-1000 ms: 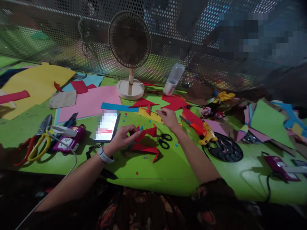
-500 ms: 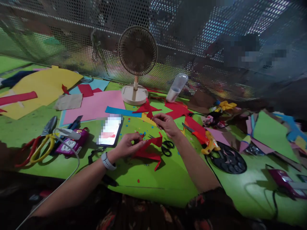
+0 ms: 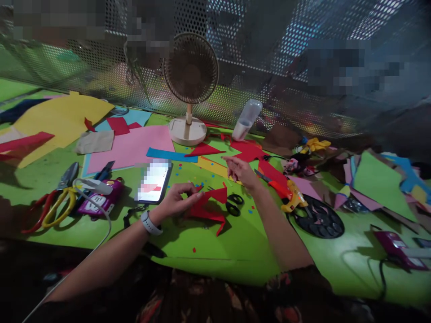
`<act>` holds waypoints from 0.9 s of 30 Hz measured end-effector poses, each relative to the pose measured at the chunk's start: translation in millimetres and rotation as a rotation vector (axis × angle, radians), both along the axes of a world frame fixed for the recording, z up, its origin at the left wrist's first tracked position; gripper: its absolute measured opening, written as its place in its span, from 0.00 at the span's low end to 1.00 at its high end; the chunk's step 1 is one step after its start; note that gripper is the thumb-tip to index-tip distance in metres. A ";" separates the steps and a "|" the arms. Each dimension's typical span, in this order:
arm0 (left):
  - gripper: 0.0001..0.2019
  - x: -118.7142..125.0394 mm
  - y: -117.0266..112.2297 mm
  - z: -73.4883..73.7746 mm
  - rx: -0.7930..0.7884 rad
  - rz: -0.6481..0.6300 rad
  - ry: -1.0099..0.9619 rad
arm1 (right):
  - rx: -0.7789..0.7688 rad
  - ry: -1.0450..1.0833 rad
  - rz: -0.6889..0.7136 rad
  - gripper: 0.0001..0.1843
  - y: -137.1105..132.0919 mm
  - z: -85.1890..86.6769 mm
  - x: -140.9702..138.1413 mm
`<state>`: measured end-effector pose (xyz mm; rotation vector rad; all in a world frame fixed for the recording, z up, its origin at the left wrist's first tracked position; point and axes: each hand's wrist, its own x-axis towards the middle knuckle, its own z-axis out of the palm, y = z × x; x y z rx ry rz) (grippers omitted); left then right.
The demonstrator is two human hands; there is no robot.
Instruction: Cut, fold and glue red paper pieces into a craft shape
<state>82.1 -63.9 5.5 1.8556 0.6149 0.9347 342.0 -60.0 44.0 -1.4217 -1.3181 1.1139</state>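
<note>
My left hand (image 3: 178,200), a watch on its wrist, pinches a red paper cut-out (image 3: 210,204) that rests on the green table (image 3: 235,246). My right hand (image 3: 240,170) hovers a little beyond it, over the yellow paper strip (image 3: 215,168), fingers loosely curled with the index pointing left; whether anything sits in its fingertips I cannot make out. Small black scissors (image 3: 233,204) lie on the table just right of the cut-out, between my two hands. Tiny paper bits are scattered around.
A phone (image 3: 154,181) lies left of my hands, with a purple glue gun (image 3: 99,197) and big scissors (image 3: 55,204) further left. A desk fan (image 3: 190,89) and a bottle (image 3: 247,119) stand at the back. A yellow glue gun (image 3: 289,193) and a black tray (image 3: 319,220) sit right, and paper sheets lie all around.
My right hand moved away from the cut-out, out to the right and further back, and its fingers loosened. My left hand kept its hold on the red paper.
</note>
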 end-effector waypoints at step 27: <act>0.25 11.0 14.0 5.3 -0.833 0.207 -0.310 | -0.162 0.209 0.015 0.22 -28.3 -2.2 -8.9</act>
